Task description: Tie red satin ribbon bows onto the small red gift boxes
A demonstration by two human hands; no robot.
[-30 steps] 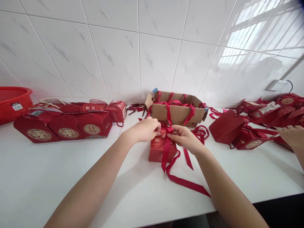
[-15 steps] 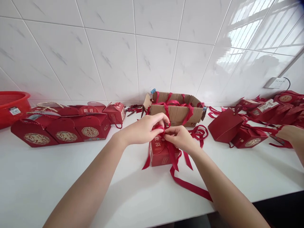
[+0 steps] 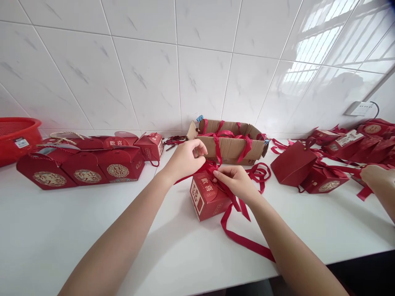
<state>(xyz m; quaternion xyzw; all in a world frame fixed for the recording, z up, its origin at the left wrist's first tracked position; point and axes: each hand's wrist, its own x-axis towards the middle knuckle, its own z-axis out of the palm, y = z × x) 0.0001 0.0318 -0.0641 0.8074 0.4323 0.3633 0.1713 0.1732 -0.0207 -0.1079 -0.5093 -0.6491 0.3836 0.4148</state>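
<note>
A small red gift box (image 3: 212,205) stands on the white table, turned at an angle, with a red ribbon (image 3: 228,190) bunched at its top. My left hand (image 3: 189,156) is at the upper left of the box, fingers curled at the ribbon; whether they grip it is unclear. Pinched at the right of the bunch, my right hand (image 3: 233,181) holds the ribbon against the box top. Ribbon tails hang down the box's right side, and a long one trails across the table under my right forearm.
Behind is a cardboard box (image 3: 234,150) with ribbons over its rim. Red boxes (image 3: 86,170) line the left, beside a red basket (image 3: 18,139). More red boxes (image 3: 324,177) lie right, near another person's hand (image 3: 375,176).
The gift box has turned, showing more of its left side. My left hand has moved slightly left and up from the ribbon bunch. The other person's ribbon has shifted.
</note>
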